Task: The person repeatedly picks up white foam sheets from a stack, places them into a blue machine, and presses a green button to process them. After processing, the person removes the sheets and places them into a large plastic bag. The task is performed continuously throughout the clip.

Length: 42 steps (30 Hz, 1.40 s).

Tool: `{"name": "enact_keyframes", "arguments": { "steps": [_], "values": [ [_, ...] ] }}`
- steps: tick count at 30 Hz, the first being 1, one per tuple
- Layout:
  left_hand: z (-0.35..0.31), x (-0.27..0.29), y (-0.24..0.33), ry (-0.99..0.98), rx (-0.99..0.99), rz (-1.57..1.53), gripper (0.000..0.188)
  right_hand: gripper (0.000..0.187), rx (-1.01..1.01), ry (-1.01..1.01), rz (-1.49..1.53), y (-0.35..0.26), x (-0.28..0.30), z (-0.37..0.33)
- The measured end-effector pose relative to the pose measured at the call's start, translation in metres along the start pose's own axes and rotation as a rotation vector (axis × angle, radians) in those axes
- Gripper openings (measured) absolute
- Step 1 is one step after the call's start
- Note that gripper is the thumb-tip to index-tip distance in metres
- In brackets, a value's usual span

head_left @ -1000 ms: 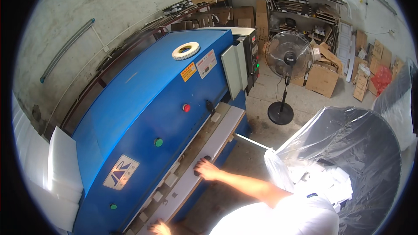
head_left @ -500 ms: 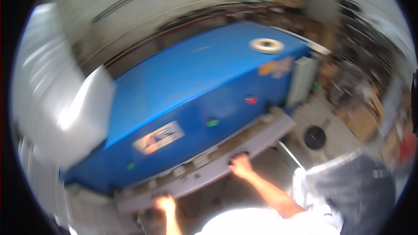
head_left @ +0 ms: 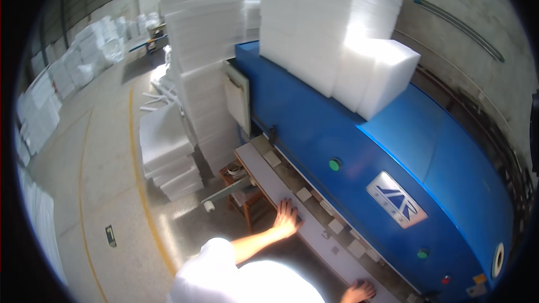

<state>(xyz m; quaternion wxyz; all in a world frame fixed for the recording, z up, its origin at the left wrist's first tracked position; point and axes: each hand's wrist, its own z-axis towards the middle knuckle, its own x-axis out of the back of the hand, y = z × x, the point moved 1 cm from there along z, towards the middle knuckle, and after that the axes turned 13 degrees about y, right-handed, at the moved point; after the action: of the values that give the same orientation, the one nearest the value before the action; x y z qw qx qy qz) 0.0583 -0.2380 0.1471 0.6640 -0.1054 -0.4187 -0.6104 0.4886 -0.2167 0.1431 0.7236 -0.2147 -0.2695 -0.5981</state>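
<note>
My left hand point(head_left: 287, 220) lies on a long pale bar point(head_left: 321, 242) along the front of a blue machine point(head_left: 303, 115). Its fingers are stretched out and slightly spread, with a dark patch beside the palm. Farther along the same bar, at the lower right, my right hand point(head_left: 359, 291) rests with bent fingers apart on the surface. Something dark shows under those fingertips, too small to make out. Behind the bar, several small pale blocks point(head_left: 336, 225) sit in a row on a ledge.
A tall stack of white foam blocks point(head_left: 314, 22) stands on the machine, and another foam stack point(head_left: 205, 78) beside its left end. A brown wooden stool point(head_left: 245, 205) and a grey-green arm point(head_left: 225, 191) are left of the bar. Yellow lines point(head_left: 147, 202) cross the floor.
My view has swung left, bringing the foam stacks and floor into sight. Both hands stay on the bar; the left one now lies with its fingers stretched out.
</note>
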Motion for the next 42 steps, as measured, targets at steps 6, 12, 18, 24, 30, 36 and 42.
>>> {"name": "enact_keyframes", "arguments": {
  "steps": [6, 12, 18, 24, 30, 36, 42],
  "values": [
    [-0.004, -0.012, -0.011, -0.035, -0.002, 0.002, 0.069, 0.025, 0.173, -0.043, -0.084, -0.017, 0.010, 0.014],
    [-0.005, -0.017, -0.024, -0.179, -0.029, 0.027, 0.076, 0.026, 0.273, -0.025, -0.100, -0.009, -0.015, -0.001],
    [0.008, -0.034, -0.031, -0.419, 0.035, 0.045, 0.086, 0.034, 0.282, -0.262, -0.155, 0.006, -0.028, -0.023],
    [0.076, -0.094, -0.026, -0.239, 0.046, -0.133, 0.095, 0.034, 0.249, -0.236, -0.076, -0.012, -0.050, 0.006],
    [0.106, -0.171, -0.026, -0.273, -0.193, -0.518, 0.073, 0.034, 0.240, -0.221, -0.024, -0.020, -0.077, 0.021],
    [0.076, -0.225, -0.029, -0.054, -0.177, -0.441, 0.058, 0.034, 0.210, -0.225, 0.047, -0.024, -0.108, 0.029],
    [0.075, -0.252, -0.020, -0.051, -0.183, -0.454, 0.048, 0.034, 0.064, -0.233, 0.129, -0.004, -0.161, 0.023]
  ]
}}
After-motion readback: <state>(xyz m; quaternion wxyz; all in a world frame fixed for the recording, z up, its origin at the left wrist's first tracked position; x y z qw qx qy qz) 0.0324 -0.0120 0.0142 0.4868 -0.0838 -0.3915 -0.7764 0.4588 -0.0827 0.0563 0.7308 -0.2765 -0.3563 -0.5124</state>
